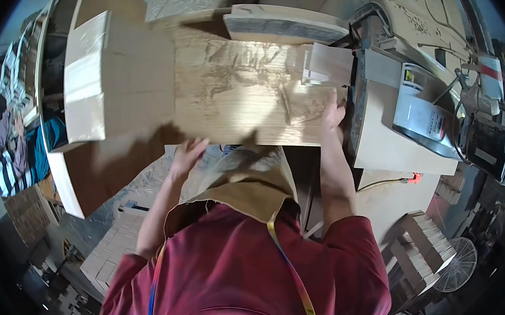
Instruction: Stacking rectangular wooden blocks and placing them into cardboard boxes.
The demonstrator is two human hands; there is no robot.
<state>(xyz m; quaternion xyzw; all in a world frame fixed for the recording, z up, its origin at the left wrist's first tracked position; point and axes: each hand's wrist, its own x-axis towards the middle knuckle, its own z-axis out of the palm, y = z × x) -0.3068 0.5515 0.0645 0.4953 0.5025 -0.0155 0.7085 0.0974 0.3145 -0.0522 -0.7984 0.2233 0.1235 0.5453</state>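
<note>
The right hand [334, 114], right of centre in the frame, has its fingers held out, curled round nothing visible; whether a fingertip touches the stack of pale, thin, flat rectangular pieces [329, 65] just above it, I cannot tell. The left hand [189, 153], left of centre, is loosely open and holds nothing visible, near the lower edge of the yellowish wooden tabletop [221, 106].

The stack lies at the tabletop's upper right. A careless push could slide its pieces out of line, since the lower ones already jut unevenly to the left. Knuckles might also scrape the dark, hard-edged upright [357, 101] close by on the right, if the hand swings that way.

The stack lies flat, one edge toward the bottom of the frame. Its top face looks nearly square; any long axis runs left to right, only slightly the longer.
</note>
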